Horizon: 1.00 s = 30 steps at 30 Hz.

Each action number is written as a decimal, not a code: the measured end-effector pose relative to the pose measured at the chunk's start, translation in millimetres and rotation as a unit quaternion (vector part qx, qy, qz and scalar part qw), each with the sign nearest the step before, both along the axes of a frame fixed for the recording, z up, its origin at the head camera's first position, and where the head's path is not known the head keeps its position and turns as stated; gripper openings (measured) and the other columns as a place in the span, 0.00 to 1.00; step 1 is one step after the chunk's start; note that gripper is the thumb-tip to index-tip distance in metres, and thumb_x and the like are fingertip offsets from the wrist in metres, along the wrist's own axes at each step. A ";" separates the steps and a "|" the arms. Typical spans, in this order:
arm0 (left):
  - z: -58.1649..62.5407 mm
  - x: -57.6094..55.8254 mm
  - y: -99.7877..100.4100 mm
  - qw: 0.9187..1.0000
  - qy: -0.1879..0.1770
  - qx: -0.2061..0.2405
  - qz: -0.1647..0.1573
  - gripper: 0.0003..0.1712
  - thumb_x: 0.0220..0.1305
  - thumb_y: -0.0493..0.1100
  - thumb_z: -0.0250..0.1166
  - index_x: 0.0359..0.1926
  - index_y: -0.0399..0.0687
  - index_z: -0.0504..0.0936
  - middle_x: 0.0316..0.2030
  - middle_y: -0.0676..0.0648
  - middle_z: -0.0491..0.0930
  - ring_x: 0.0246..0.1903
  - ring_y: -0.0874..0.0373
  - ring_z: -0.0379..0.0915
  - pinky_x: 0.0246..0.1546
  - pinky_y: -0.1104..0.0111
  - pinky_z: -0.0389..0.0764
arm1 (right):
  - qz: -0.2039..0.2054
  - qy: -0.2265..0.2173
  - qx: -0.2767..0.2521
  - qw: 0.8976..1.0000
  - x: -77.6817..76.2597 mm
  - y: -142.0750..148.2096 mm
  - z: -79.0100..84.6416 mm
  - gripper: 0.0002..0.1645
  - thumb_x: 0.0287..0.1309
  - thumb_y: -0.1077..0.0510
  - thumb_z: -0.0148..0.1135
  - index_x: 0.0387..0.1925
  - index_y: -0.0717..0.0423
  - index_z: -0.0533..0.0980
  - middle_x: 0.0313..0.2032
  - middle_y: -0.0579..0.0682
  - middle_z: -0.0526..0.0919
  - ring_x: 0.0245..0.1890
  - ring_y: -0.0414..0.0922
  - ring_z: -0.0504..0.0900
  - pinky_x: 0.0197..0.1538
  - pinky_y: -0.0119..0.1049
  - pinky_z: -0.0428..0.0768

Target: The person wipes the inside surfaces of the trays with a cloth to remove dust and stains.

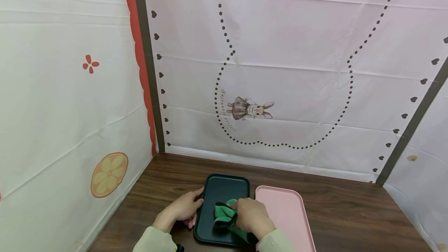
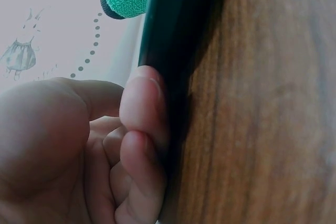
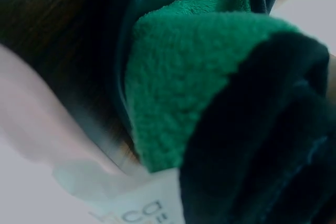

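Observation:
A dark green rectangular tray [image 1: 225, 188] lies flat on the wooden table. At its left edge my left hand [image 1: 185, 206] holds the rim, with curled fingers against the tray's side in the left wrist view. My right hand [image 1: 251, 214] grips a bunched green towel [image 1: 223, 212] with black edging, pressed onto the tray's surface. Up close in the right wrist view, the fuzzy towel [image 3: 176, 82] is folded over and spreads across the tray's rim. The right fingertips are partly hidden by the cloth.
A pink tray [image 1: 283, 205] lies just right of the dark one, partly behind the right forearm. Brown wood tabletop [image 1: 353, 213] extends to both sides. Printed cloth walls [image 1: 297, 100] close off the back and sides.

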<state>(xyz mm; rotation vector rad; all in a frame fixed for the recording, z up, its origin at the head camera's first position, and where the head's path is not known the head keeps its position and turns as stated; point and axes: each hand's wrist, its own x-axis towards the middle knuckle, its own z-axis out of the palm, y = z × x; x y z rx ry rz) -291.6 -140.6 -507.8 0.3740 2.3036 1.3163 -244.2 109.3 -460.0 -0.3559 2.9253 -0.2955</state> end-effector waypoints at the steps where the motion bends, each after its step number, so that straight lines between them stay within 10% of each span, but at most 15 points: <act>1: -0.4 -0.1 -0.7 1.000 0.002 -0.002 0.000 0.35 0.82 0.46 0.50 0.83 0.47 0.52 0.11 0.48 0.78 0.08 0.61 0.72 0.12 0.68 0.75 | 0.000 0.001 0.002 1.000 0.0 -0.7 0.1 0.39 0.41 0.49 0.86 0.59 0.29 0.83 0.57 0.49 0.87 0.51 0.51 0.86 0.40 0.50 0.86; 30: 2.0 2.9 -0.3 0.999 0.005 -0.014 0.030 0.35 0.81 0.47 0.52 0.83 0.50 0.54 0.11 0.48 0.77 0.08 0.60 0.72 0.13 0.67 0.76 | 0.002 0.009 -0.050 0.999 0.7 8.7 -2.2 0.43 0.40 0.46 0.86 0.62 0.30 0.81 0.54 0.53 0.88 0.45 0.54 0.87 0.36 0.50 0.84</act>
